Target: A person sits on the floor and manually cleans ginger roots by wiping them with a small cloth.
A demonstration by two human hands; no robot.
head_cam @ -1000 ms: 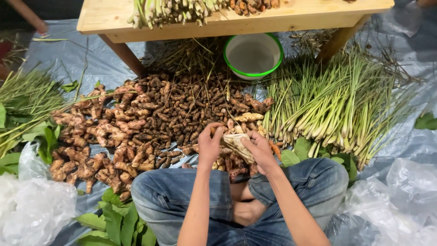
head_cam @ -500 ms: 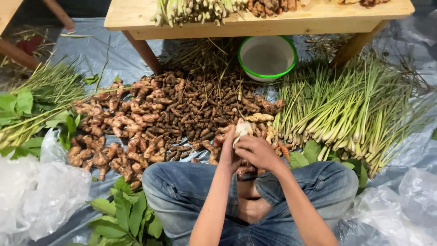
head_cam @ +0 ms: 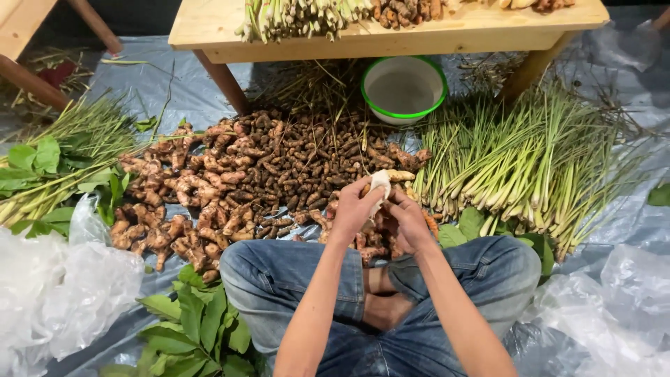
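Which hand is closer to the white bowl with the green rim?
Right, but only slightly. The right hand is almost straight below the bowl, holding a pale piece together with the left hand, which sits further to the bowl's left. Neither touches the bowl.

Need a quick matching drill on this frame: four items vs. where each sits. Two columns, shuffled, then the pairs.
Items:
1. bowl
2. lemongrass stalks
3. pale root piece
4. clear plastic bag

Places:
A. lower left, on the sheet
B. between the left hand and right hand
C. under the wooden table
D. spread to the right of the brown root pile

Pairs: 1-C, 2-D, 3-B, 4-A
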